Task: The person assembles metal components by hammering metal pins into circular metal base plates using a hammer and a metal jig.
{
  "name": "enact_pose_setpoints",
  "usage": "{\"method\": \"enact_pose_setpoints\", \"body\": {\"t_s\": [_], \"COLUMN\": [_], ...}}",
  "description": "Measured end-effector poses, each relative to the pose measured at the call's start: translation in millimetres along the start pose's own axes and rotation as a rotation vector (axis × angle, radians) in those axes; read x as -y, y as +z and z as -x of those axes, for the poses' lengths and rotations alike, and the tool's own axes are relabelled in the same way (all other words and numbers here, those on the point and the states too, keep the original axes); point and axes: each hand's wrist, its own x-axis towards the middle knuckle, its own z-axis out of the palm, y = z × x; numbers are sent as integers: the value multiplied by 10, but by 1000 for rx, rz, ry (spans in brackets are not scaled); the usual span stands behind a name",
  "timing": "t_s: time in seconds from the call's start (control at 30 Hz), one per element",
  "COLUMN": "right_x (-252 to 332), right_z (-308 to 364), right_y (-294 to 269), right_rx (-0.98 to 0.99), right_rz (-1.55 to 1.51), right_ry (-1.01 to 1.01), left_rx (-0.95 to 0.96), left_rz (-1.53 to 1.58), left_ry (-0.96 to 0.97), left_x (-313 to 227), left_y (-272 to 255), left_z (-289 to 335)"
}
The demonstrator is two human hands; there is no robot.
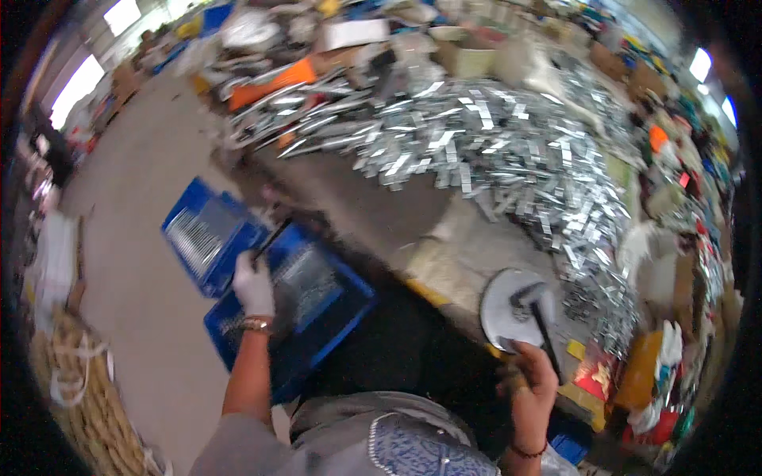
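My left hand (254, 289), in a white glove, is closed on a thin dark strip (274, 238) above the blue crates. Under it, a large blue crate (341, 321) holds a stack of grey metal strips (308, 278). A smaller blue crate (224, 282) beside it also holds strips (197, 238). My bare right hand (530, 381) has curled fingers beside a hammer's dark handle (544, 329). Blur hides what, if anything, those fingers hold. The hammer's head lies over a round pale metal disc (496, 305).
A wide heap of shiny metal strips (492, 151) spreads ahead and to the right. Longer metal pieces (294, 119) and an orange object (274, 83) lie at its far left. A tan bundle (79, 389) stands at lower left. Mixed bags and scraps line the right side.
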Motion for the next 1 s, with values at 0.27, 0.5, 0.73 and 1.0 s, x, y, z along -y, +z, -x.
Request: {"method": "enact_pose_setpoints", "body": {"t_s": [0.27, 0.5, 0.73, 1.0], "right_x": [-17, 53, 118, 169], "right_z": [10, -41, 31, -741], "right_y": [-3, -31, -308, -1277], "right_rx": [44, 57, 92, -546], "right_rz": [11, 232, 121, 637], "right_ry": [-75, -316, -390, -396], "left_rx": [466, 777, 793, 636], "left_rz": [430, 73, -62, 115], "left_ry": [657, 1071, 1062, 853], "left_x": [-2712, -3597, -3682, -3343], "left_y": [-150, 460, 476, 383], "left_z": [-36, 121, 325, 413]}}
